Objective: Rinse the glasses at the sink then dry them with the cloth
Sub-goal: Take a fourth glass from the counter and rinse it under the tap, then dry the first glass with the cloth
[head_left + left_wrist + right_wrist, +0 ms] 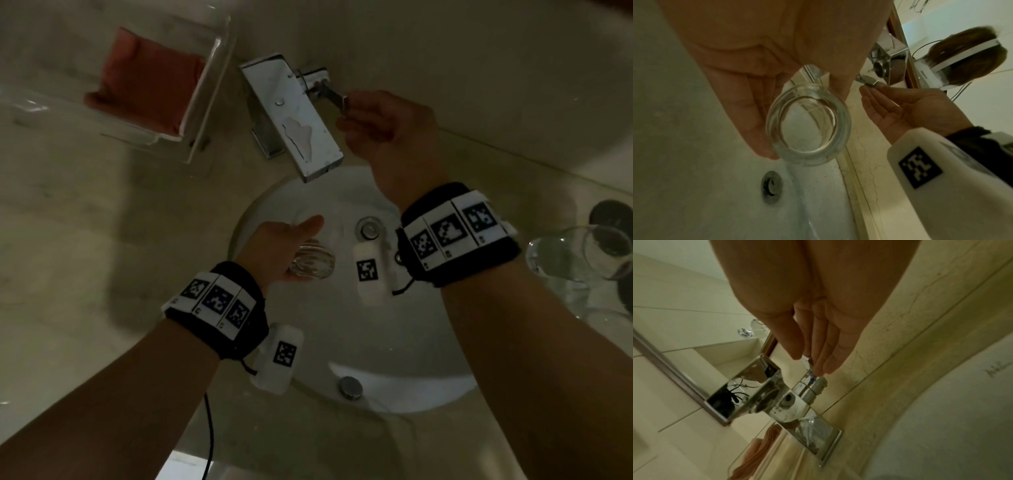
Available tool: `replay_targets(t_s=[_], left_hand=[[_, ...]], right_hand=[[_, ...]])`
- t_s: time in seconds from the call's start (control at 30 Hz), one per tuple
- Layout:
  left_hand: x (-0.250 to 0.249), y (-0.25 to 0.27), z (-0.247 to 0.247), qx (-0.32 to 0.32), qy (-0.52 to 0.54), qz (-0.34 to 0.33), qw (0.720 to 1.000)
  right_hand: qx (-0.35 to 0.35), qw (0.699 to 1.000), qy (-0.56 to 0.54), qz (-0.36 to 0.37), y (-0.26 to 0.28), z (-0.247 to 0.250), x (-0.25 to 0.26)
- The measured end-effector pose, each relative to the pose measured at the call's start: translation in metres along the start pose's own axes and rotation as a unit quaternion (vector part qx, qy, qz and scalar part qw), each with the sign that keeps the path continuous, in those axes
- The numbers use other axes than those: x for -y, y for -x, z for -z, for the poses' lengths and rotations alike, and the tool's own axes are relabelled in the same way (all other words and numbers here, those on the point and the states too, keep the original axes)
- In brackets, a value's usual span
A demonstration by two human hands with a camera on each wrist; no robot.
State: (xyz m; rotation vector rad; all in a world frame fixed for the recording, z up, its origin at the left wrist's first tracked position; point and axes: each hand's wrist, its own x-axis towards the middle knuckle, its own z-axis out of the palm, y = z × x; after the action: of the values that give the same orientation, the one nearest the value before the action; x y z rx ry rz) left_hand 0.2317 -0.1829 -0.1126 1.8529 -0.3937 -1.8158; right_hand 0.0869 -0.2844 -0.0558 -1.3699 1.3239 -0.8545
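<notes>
1. 1 round white sink (428,387) is set in a pale stone counter (85,240); I use the sink as landmark for all places.
2. Behind the sink stands the flat chrome faucet (294,116), with its spout reaching over the basin edge.
3. Behind the sink and to the left, a clear tray (205,113) holds the folded reddish cloth (144,82).
4. Right of the sink, on the counter, other glasses (561,253) stand close together; how many I cannot tell.
5. Above the sink's back rim, the right hand (383,126) pinches the faucet handle (337,97) between thumb and nearly straight fingers (830,353).
6. Over the basin, left of the drain (369,229), the left hand (284,246) grips a clear glass (807,125), fingers curled around its side.
7. This glass is tilted, its thick base toward the left wrist camera.
8. Near the sink's front rim sits a small round metal fitting (350,386).
</notes>
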Motion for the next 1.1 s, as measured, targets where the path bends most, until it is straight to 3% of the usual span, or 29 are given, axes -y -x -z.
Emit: replay_targets(t_s=[0.17,0.33,0.43,0.57,0.73,0.9,1.1], left_hand=[[0.002,0.004,-0.001,-0.003,-0.006,-0.013,1.000],[0.001,0.012,0.009,-0.023,-0.045,-0.019,0.999],[-0.002,0.017,0.017,-0.029,-0.109,-0.002,0.994],[-0.002,0.025,0.020,0.000,-0.152,0.003,0.988],[-0.005,0.044,0.029,0.046,-0.094,-0.063,0.993],[-0.001,0.062,0.065,-0.029,-0.048,-0.215,0.975],[0.002,0.077,0.112,-0.108,0.073,-0.274,0.953]], right_hand=[[0.035,0.999,0.001,-0.028,0.015,-0.001,-0.002],[0.002,0.983,0.117,-0.144,0.055,-0.006,-0.026],[-0.006,0.980,0.103,-0.170,0.075,-0.001,-0.028],[0.005,0.984,0.133,-0.121,0.084,-0.001,0.001],[0.054,0.987,0.142,-0.061,0.081,-0.013,0.061],[0.124,0.975,0.179,0.031,0.058,-0.061,0.109],[0.145,0.960,0.236,0.033,-0.012,-0.144,0.134]])
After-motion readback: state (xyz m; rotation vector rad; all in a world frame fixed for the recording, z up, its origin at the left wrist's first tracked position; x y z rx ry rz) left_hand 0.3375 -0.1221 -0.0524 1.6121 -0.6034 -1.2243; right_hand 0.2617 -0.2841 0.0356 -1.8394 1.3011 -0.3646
